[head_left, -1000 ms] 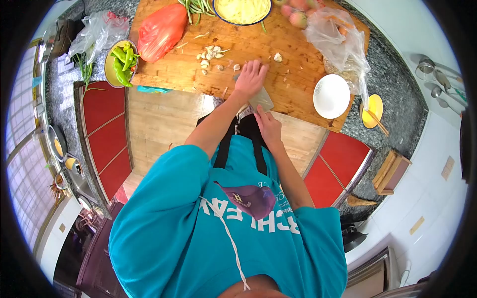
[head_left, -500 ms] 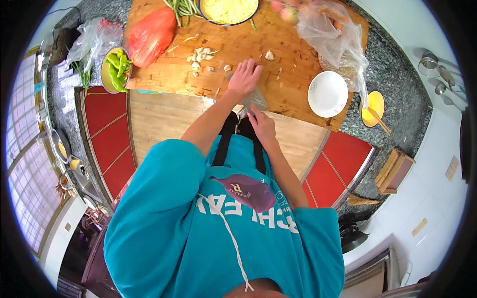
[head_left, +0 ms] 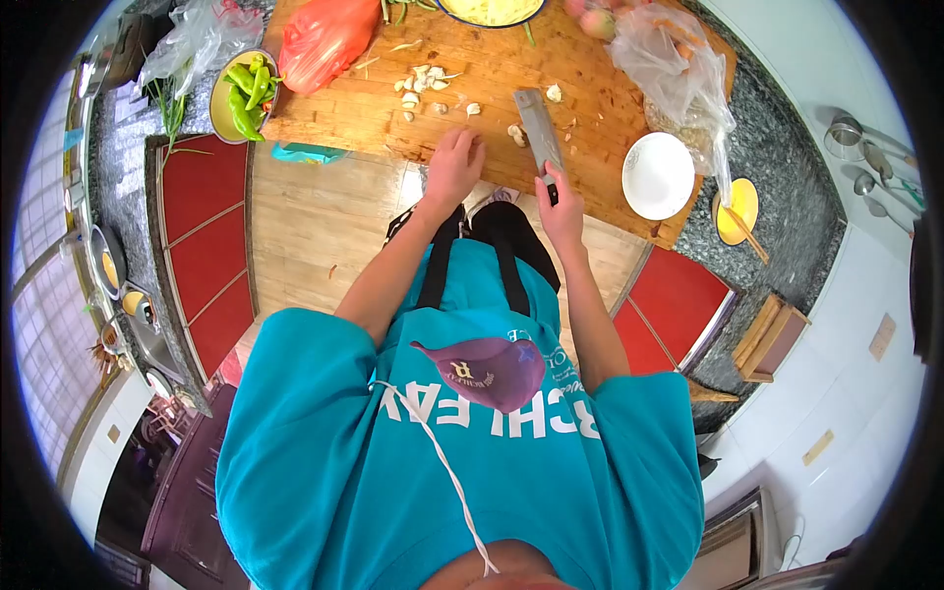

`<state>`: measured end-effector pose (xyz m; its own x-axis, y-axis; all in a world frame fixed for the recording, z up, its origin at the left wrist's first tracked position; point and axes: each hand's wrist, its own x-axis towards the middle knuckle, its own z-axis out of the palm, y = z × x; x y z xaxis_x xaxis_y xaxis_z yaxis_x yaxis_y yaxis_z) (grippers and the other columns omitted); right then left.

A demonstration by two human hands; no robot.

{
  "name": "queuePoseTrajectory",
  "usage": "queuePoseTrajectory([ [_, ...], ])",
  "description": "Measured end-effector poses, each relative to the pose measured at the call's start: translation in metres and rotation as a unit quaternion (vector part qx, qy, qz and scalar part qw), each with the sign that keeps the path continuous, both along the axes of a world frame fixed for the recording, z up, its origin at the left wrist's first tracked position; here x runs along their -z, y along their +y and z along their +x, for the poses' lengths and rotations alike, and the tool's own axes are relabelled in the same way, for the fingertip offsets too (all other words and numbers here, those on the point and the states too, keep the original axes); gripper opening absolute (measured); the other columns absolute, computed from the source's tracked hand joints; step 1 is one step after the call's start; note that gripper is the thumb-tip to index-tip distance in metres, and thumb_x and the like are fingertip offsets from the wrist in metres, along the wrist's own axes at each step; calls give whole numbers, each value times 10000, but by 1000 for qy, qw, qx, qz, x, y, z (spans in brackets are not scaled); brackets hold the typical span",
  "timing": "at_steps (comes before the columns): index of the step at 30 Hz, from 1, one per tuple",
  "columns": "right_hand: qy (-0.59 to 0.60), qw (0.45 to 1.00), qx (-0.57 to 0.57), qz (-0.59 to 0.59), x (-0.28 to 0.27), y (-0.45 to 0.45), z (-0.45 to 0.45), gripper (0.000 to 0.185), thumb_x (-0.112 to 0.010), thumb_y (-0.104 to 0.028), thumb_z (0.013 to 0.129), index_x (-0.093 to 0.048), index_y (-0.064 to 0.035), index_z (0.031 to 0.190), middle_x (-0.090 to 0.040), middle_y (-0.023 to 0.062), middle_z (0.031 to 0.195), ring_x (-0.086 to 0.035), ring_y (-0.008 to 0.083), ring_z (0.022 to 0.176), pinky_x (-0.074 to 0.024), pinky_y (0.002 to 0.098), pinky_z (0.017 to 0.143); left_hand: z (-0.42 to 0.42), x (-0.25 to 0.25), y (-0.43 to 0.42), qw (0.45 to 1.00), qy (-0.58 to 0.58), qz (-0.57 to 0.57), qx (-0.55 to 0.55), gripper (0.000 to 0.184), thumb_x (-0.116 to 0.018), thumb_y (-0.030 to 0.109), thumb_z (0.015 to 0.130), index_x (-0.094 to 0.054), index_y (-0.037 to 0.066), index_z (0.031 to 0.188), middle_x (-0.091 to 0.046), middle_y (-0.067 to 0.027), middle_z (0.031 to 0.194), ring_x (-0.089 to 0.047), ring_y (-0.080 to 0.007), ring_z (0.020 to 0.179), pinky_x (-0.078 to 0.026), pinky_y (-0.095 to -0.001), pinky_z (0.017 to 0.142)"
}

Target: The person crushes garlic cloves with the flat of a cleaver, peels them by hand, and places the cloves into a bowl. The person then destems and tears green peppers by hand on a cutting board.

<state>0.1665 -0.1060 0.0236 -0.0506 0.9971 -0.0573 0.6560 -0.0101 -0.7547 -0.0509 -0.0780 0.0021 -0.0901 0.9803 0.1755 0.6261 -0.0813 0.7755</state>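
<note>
My right hand [head_left: 563, 208] grips the black handle of a cleaver [head_left: 537, 123], its broad grey blade lying over the wooden board and pointing away from me. Just left of the blade is a crushed garlic clove [head_left: 516, 135]. My left hand [head_left: 454, 165] is at the board's front edge, fingers loosely bent and pointing forward, with nothing visible in it. Beyond it lies a group of garlic cloves [head_left: 423, 79], some loose. A single clove [head_left: 473, 109] sits nearer the left hand, and another piece of garlic [head_left: 555, 92] is right of the blade tip.
On the wooden board [head_left: 590, 167] are a red plastic bag [head_left: 324, 44], a bowl of pale shreds [head_left: 492, 10], a clear bag [head_left: 678, 74] and a white plate [head_left: 657, 177]. Green peppers [head_left: 251, 93] fill a bowl at left. A yellow bowl [head_left: 737, 208] with chopsticks stands right.
My left hand has come off the blade and back to the board's edge. My right hand has swung the cleaver rightward and forward, and the crushed garlic now shows beside it.
</note>
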Motion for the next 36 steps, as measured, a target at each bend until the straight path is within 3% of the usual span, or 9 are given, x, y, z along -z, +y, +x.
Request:
queuePoseTrajectory([
  [10, -97, 994, 39, -1, 0, -5, -5, 452, -644, -272, 941, -515, -93, 1336, -689, 239, 1026, -671, 429, 850, -529, 490, 699, 32, -6, 36, 995, 78, -55, 37, 277, -701, 199, 863, -648, 130, 1126, -630, -128, 968, -635, -334, 890, -528, -434, 718],
  [18, -125, 990, 12, 68, 3, -3, -11, 472, -703, -181, 890, -536, -47, 1311, -607, 181, 1073, -584, 379, 997, -494, 449, 846, 0, -20, 32, 970, -140, -196, -22, 205, -693, 184, 881, -688, -21, 879, -694, -169, 737, -676, -299, 667, -524, -371, 642],
  [20, -219, 971, 23, 90, -14, 0, -22, 413, -703, -159, 889, -578, -44, 1265, -564, 154, 1077, -533, 346, 1026, -464, 432, 888, -10, -10, 29, 968, -149, -200, -26, 200, -689, 173, 889, -691, -27, 889, -681, -154, 707, -654, -265, 632, -511, -359, 619],
  [24, -148, 978, 21, 148, -20, 12, -50, 368, -702, -146, 887, -605, -41, 1226, -542, 163, 1103, -510, 349, 1051, -449, 443, 886, -25, 1, 23, 948, -240, -209, -7, 204, -684, 161, 911, -694, -43, 920, -646, -103, 657, -574, -168, 573, -472, -323, 570],
  [26, -2, 994, -3, 113, -19, 21, -63, 351, -715, -140, 877, -623, -48, 1203, -527, 178, 1139, -504, 359, 1063, -445, 455, 882, -32, -2, 18, 950, -240, -198, -4, 207, -682, 165, 916, -694, -42, 920, -638, -89, 654, -554, -146, 572, -462, -314, 560],
  [27, -3, 994, -3, 112, -15, 27, -66, 351, -715, -140, 877, -623, -48, 1203, -527, 178, 1139, -504, 359, 1063, -445, 455, 882, -34, -3, 17, 952, -242, -185, 1, 211, -680, 168, 922, -693, -42, 919, -629, -76, 651, -534, -123, 572, -452, -305, 551],
  [30, -32, 999, -8, 42, -13, 38, -70, 395, -741, -128, 853, -609, -57, 1218, -503, 180, 1155, -496, 360, 1056, -447, 460, 876, -42, -10, 17, 954, -201, -224, -6, 232, -691, 191, 919, -697, -40, 932, -649, -97, 674, -562, -139, 574, -462, -317, 554],
  [32, -209, 970, 32, 119, -25, 43, -70, 443, -760, -119, 826, -589, -62, 1231, -493, 166, 1135, -498, 350, 1031, -458, 451, 861, -41, -16, 17, 957, -183, -223, -15, 247, -696, 207, 918, -700, -40, 926, -652, -111, 670, -571, -154, 569, -467, -324, 556],
  [36, -202, 973, 49, 95, -7, 45, -49, 498, -781, -119, 798, -587, -97, 1257, -487, 142, 1109, -490, 326, 998, -437, 451, 894, -33, -30, 26, 962, -94, -253, -31, 306, -715, 269, 905, -709, -37, 898, -664, -168, 673, -616, -248, 559, -490, -359, 560],
])
